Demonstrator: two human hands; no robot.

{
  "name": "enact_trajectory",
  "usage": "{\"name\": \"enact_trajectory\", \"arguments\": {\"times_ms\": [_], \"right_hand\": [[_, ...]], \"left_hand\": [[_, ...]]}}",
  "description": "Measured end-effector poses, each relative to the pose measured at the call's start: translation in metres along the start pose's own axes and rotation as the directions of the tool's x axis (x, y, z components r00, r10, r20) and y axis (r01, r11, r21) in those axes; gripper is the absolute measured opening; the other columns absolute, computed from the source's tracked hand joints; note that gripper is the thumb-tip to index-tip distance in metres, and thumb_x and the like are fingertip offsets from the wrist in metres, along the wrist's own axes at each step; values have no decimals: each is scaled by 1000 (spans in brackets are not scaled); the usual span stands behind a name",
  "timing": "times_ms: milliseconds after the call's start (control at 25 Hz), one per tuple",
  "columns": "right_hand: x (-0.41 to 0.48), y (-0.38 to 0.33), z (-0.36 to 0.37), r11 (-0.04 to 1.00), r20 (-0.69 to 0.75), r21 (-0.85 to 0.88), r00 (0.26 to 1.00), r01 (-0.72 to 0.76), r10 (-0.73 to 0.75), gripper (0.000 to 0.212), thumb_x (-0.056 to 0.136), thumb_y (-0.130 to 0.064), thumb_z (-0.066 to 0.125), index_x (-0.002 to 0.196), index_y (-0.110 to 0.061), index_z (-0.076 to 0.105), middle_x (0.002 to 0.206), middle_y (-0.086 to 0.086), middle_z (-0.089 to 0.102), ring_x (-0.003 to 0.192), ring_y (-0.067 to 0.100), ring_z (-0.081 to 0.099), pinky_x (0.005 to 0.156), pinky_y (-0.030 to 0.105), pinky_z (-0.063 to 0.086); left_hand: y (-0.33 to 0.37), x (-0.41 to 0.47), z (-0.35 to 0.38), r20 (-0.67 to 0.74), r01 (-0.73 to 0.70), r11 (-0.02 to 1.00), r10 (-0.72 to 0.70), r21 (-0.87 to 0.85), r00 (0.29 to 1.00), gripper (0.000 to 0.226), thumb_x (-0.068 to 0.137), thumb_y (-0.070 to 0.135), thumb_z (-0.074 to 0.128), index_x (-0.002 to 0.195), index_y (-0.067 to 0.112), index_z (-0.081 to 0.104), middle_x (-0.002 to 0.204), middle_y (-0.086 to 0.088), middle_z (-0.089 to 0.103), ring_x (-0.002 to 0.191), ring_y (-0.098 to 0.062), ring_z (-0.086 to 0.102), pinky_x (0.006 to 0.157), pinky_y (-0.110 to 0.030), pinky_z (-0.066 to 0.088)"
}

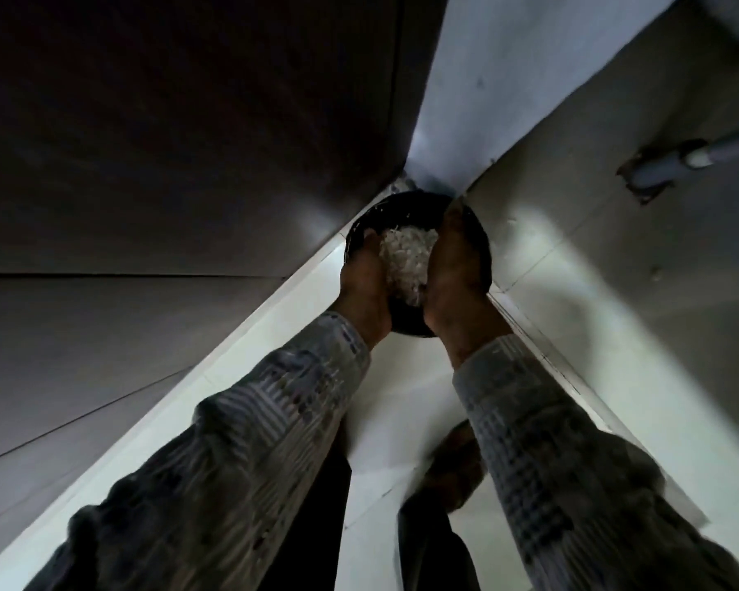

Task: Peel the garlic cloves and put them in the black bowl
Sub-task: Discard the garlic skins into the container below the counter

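Note:
A round black container sits low in a corner ahead of me, over the white floor. Between my two hands lies a heap of pale, papery garlic skins. My left hand cups the heap from the left and my right hand cups it from the right, both reaching down into the container. The fingertips of both hands are hidden behind the heap. No whole garlic clove can be made out. Both sleeves are grey and patterned.
A dark panelled wall rises on the left and a grey wall on the right, meeting a pale wall at the corner. A grey pipe enters the right wall. My foot stands on the white floor.

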State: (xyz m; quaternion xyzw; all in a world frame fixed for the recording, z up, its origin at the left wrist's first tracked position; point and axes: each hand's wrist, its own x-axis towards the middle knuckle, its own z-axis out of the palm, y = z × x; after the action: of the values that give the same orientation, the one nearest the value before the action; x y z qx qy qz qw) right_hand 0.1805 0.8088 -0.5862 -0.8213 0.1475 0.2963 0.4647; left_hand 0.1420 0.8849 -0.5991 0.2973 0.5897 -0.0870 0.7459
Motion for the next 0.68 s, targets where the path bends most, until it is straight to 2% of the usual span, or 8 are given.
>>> {"name": "enact_trajectory", "arguments": {"times_ms": [40, 120, 160, 240, 360, 440, 520, 680], "right_hand": [[-2, 3, -2, 976, -9, -146, 986, 162, -165, 41, 108, -46, 43, 136, -22, 61, 125, -3, 69, 108, 11, 66, 97, 28, 54], [-2, 25, 1, 773, 211, -410, 875, 484, -436, 43, 109, -28, 44, 150, -16, 50, 150, -1, 52, 138, 10, 47, 117, 28, 36], [2, 34, -1, 719, 288, -480, 864, 503, -412, 47, 105, -24, 49, 151, -13, 47, 156, 5, 46, 146, 20, 40, 122, 35, 31], [5, 25, -12, 730, 242, -560, 920, 391, -308, 55, 99, -31, 56, 151, -15, 47, 156, 13, 45, 146, 32, 39, 122, 46, 31], [-35, -36, -46, 723, 239, -566, 918, 396, -316, 67, 92, -28, 62, 155, -13, 42, 159, 17, 41, 149, 35, 35, 125, 45, 24], [-75, -66, -75, 699, 305, -563, 897, 441, -320, 73, 86, -23, 65, 154, -10, 42, 159, 20, 39, 148, 37, 33, 124, 46, 25], [-118, -91, -107, 671, 354, -561, 873, 485, -336, 78, 79, -28, 68, 153, -14, 45, 156, 18, 43, 145, 36, 37, 121, 48, 32], [-213, -151, -182, 666, 335, -544, 860, 511, -386, 83, 75, -29, 68, 154, -16, 43, 157, 18, 42, 143, 36, 40, 116, 48, 39]], "left_hand": [[7, -4, 1, 49, 14, 1000, -15, 12, 999, 54, 98, 60, 52, 126, 16, 67, 116, -9, 75, 99, -25, 74, 87, -41, 60], [23, -25, 5, 170, -13, 993, -8, 121, 985, 65, 98, 70, 40, 130, 19, 65, 118, -2, 75, 105, -20, 73, 75, -30, 60], [26, -35, 5, 184, -54, 980, 18, 194, 983, 69, 96, 75, 36, 132, 23, 65, 123, 2, 73, 112, -20, 70, 76, -30, 60], [30, -63, -1, 221, -186, 943, 126, 275, 967, 64, 99, 70, 34, 129, 25, 68, 120, 4, 74, 106, -14, 71, 82, -29, 60], [39, -111, -14, 238, -418, 819, 349, 392, 906, 39, 101, 43, 55, 127, 19, 70, 118, -3, 73, 104, -13, 71, 97, -36, 57], [50, -155, -19, 308, -547, 560, 467, 623, 829, 42, 85, 34, 59, 125, 27, 69, 127, 0, 67, 121, -20, 62, 112, -41, 46], [67, -209, -15, 452, -603, 241, 471, 760, 758, 64, 72, 28, 50, 134, 22, 65, 132, -5, 62, 127, -21, 55, 114, -27, 38], [107, -339, 8, 584, -607, -105, 439, 788, 682, 74, 67, 22, 55, 141, 21, 57, 137, -8, 61, 127, -27, 54, 107, -25, 39]]}}
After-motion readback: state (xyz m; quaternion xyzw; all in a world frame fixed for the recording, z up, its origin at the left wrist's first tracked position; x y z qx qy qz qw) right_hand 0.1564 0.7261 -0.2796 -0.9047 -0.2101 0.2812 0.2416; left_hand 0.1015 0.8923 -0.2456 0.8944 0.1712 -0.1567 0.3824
